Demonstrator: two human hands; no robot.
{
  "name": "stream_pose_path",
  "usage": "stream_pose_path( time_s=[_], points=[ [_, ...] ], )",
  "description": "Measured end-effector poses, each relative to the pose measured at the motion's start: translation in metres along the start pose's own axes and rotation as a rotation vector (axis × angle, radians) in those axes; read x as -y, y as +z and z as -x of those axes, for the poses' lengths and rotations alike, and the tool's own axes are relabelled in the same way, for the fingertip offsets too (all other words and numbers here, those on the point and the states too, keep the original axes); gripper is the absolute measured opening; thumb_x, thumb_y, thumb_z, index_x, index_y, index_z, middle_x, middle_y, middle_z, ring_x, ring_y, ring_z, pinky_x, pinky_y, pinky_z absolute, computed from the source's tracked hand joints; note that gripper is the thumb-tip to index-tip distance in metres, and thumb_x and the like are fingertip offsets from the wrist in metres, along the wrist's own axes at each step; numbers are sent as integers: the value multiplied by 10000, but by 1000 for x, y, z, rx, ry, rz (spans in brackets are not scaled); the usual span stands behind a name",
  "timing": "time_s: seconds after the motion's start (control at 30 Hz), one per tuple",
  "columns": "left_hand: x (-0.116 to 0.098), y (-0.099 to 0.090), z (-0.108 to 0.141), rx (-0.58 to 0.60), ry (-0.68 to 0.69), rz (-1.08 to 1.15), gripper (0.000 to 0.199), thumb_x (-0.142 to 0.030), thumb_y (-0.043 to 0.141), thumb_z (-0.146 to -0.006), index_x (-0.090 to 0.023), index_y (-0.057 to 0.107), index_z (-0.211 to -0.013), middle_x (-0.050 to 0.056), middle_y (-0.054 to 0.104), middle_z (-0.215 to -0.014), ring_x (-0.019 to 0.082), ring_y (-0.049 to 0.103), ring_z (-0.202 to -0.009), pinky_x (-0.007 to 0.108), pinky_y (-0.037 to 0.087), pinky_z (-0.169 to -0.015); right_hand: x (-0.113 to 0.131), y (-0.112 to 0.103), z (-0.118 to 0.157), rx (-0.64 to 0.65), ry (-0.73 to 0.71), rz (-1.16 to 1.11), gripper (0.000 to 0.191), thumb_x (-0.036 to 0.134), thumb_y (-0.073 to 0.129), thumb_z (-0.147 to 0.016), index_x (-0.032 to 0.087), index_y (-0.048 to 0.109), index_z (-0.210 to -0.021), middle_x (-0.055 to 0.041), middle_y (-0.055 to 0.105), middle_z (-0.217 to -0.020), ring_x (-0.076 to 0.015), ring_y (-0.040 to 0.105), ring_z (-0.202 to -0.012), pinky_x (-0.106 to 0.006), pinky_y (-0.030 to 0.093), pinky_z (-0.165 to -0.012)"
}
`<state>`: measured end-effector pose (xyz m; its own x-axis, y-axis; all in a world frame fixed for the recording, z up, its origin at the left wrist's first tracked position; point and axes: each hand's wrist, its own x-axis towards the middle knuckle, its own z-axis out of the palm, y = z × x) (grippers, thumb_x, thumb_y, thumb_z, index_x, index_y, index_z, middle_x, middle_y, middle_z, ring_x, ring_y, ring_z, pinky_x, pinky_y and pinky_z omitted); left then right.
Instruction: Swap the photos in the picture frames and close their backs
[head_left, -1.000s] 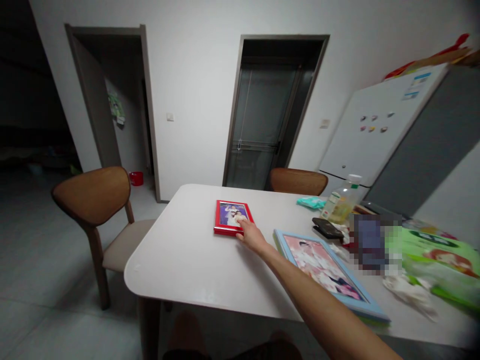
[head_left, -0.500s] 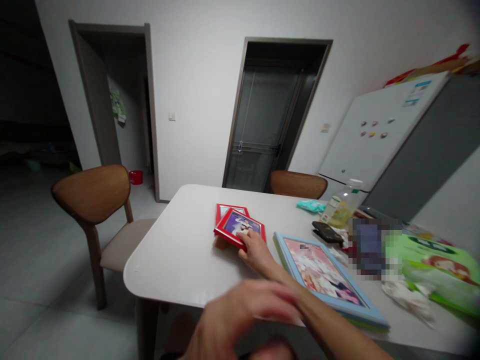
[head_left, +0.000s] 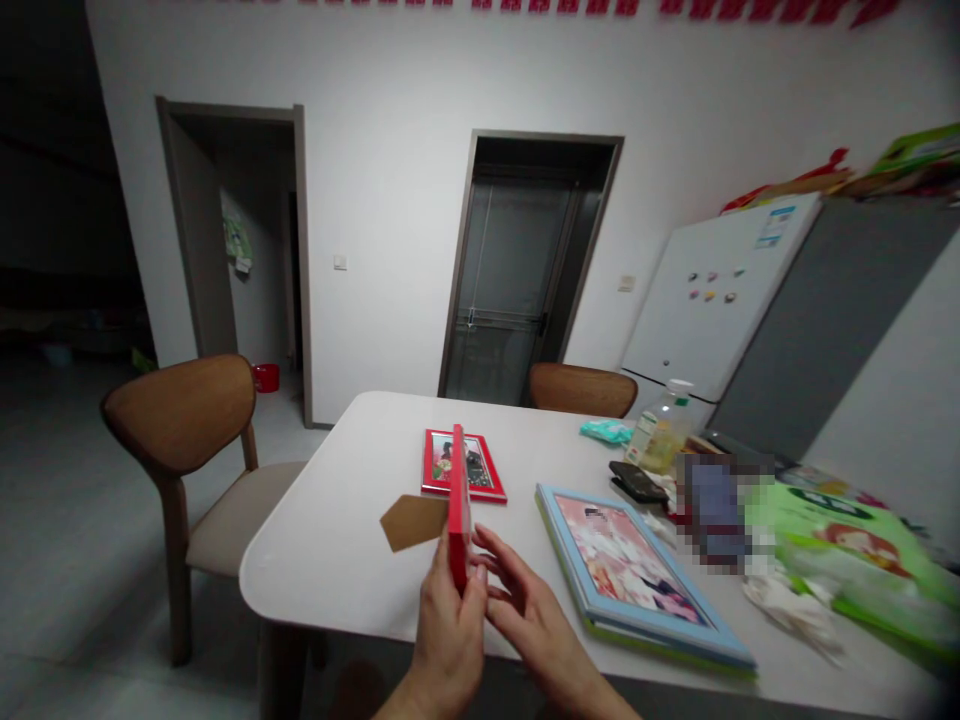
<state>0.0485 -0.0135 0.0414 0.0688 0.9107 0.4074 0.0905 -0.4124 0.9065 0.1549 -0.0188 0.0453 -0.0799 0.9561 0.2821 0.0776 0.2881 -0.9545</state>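
A small red picture frame stands upright and edge-on above the table, its lower end in my left hand. From its left side a brown cardboard stand sticks out. My right hand is just right of it, fingers stretched toward the frame's face and close to my left thumb; whether the fingertips touch it is hard to tell. Behind, a second red picture frame lies flat, partly covered by the held one. To the right lies a larger light-blue picture frame, which rests on something green-edged.
On the white table's right side are a bottle, a black item, a turquoise packet, a green tissue pack and crumpled tissue. Wooden chairs stand at the left and far side.
The upper red frame has been lifted off the other and turned edge-on. My left hand has come in and gripped it; my right hand has drawn back and loosened. The camera view has tilted up.
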Motion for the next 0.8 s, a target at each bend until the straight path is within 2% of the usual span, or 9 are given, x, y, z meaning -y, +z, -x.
stream_pose_path(
  time_s=[0.07,0.13,0.23,0.33,0.4,0.47,0.6,0.73,0.8],
  points=[
    [6,-1,4,94,213,-196,425,-119,344,-773,-129,378,-1196,114,447,-1229,213,389,-1140,365,334,-946,7,-6,-4,-57,117,-292,497,354,491,-683,277,419,-1169,-64,516,-1141,-205,520,-970,-356,439,-777],
    [16,1,8,251,357,-408,527,-38,343,-711,-112,334,-1233,124,362,-1292,219,297,-1195,388,286,-979,9,-15,-8,-138,187,-444,482,416,447,-707,250,430,-1158,-78,589,-1038,-212,571,-883,-358,460,-725],
    [29,8,14,469,386,-657,615,28,355,-632,-92,337,-1234,153,344,-1292,246,291,-1194,394,311,-964,-1,-27,-13,-159,274,-424,480,368,517,-674,205,463,-1122,-79,643,-916,-213,608,-789,-334,477,-674],
    [37,11,19,575,350,-744,556,3,398,-645,-129,414,-1185,133,402,-1260,242,348,-1165,374,332,-952,-23,-40,-16,-144,340,-301,469,303,566,-622,173,504,-1069,-75,663,-849,-210,620,-732,-313,481,-641],
    [42,6,21,570,315,-755,499,-56,461,-653,-151,460,-1142,116,458,-1221,248,400,-1129,386,348,-940,-38,-47,-17,-161,330,-164,437,302,565,-606,150,542,-1014,-83,665,-845,-212,619,-727,-302,480,-630],
    [47,-4,22,515,287,-789,483,-96,522,-630,-155,489,-1108,117,500,-1180,267,437,-1094,424,351,-928,-46,-52,-18,-189,297,28,396,296,552,-597,138,578,-959,-87,665,-855,-219,613,-755,-295,476,-638],
    [55,-23,19,469,283,-842,456,-119,576,-619,-180,517,-1068,92,529,-1150,254,465,-1066,454,328,-934,-49,-56,-19,-201,236,357,354,255,483,-614,141,613,-923,-75,663,-876,-225,591,-841,-288,464,-691],
    [58,-30,17,444,296,-840,437,-121,586,-636,-192,522,-1062,74,543,-1137,233,472,-1063,448,321,-946,-52,-57,-18,-123,203,478,401,184,415,-619,146,601,-973,-58,650,-929,-201,582,-861,-276,451,-732],
    [59,-30,18,427,308,-829,418,-117,591,-634,-195,534,-1041,71,552,-1125,231,475,-1060,447,322,-946,-56,-58,-17,-126,188,496,466,141,400,-606,143,562,-1044,-64,624,-992,-189,561,-913,-282,432,-787]
  ],
)
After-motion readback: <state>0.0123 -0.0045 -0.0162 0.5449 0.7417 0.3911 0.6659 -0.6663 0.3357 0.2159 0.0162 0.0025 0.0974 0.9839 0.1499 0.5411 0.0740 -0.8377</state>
